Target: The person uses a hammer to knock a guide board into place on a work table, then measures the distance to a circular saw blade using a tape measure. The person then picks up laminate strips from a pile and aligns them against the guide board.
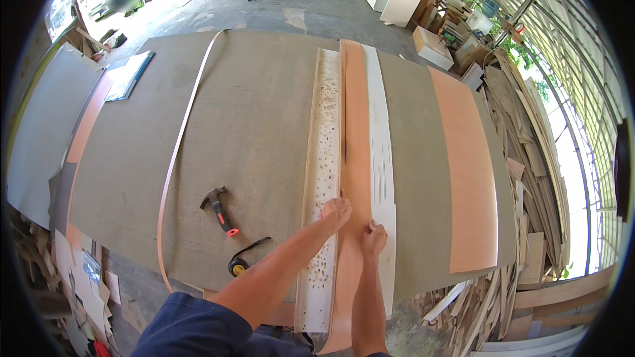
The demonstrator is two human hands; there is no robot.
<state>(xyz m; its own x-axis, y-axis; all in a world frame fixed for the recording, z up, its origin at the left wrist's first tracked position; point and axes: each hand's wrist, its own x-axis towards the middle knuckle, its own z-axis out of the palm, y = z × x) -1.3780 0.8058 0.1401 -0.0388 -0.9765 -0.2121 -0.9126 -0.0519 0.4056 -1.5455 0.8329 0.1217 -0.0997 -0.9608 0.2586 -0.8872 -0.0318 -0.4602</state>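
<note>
A long orange wood-grain laminate strip (356, 158) runs away from me. On its left lies a long white board with brown speckles (324, 112) and raised edges; along its right side is a white strip with dark lines (381, 152). My left hand (336, 212) is closed at the seam between the speckled board and the laminate; what its fingers grip is hidden. Lower and to the right, my right hand (374, 238) pinches at the laminate's right edge, beside the white strip.
A claw hammer (219, 211) and a yellow-black tape measure (238, 266) lie left of my arms on the grey-brown sheet (258, 106). Farther left curves a thin pale band (176, 152). Another orange sheet (466, 178) lies right. Wood offcuts (529, 152) pile beyond the right edge.
</note>
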